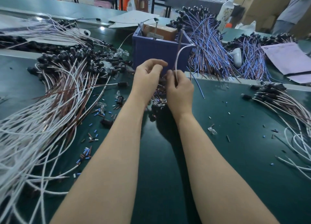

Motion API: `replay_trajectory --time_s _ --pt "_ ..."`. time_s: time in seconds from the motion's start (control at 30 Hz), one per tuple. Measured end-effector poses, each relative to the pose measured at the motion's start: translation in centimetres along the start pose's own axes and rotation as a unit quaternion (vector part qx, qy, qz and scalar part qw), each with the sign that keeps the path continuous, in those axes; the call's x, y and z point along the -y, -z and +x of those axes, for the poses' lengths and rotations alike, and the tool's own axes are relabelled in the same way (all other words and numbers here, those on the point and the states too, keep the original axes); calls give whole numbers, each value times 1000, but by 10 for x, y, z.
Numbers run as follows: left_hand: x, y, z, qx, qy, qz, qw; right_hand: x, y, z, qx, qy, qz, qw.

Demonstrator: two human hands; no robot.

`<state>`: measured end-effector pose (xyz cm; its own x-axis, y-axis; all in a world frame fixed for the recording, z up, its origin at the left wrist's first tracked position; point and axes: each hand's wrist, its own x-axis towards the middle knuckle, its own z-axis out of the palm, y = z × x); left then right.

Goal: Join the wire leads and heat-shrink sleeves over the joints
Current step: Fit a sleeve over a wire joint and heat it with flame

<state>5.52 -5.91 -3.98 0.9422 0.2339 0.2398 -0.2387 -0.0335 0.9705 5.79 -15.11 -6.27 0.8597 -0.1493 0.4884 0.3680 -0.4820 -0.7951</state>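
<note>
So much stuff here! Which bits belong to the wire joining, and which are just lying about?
For the job: white wire gripped by the right hand, left hand, loose sleeve pieces, bundles of leads.
Lying about: papers, white bottle, cardboard sheets.

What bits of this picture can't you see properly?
From the head view:
- What the left hand pinches, if anything: its own fingers hide it.
- The lower end of the white wire: the right hand covers it.
- Inside the blue bin: its wall hides most of it.
- The little pieces under the hands: too small and blurred.
- Writing on the paper: too small.
</note>
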Motion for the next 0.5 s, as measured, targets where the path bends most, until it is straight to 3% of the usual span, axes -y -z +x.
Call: replay_trajectory --time_s 0.1,0.17,0.23,0.37,0.43,0.5 --pt "-4 3 1 8 -25 291 956 9 8 9 -47 -47 62 996" --pt "-11 3 -1 71 26 360 930 14 13 14 -47 -71 110 990" --pt "-19 3 -4 120 49 352 927 18 19 17 -41 -69 131 988" --pt "-36 -3 -14 170 39 198 965 23 34 23 -41 -66 142 987" --pt "-43 -7 -19 194 22 136 971 19 46 28 -79 -90 142 983" --pt "-53 -11 -20 203 -16 109 973 9 64 33 -130 -160 76 976"
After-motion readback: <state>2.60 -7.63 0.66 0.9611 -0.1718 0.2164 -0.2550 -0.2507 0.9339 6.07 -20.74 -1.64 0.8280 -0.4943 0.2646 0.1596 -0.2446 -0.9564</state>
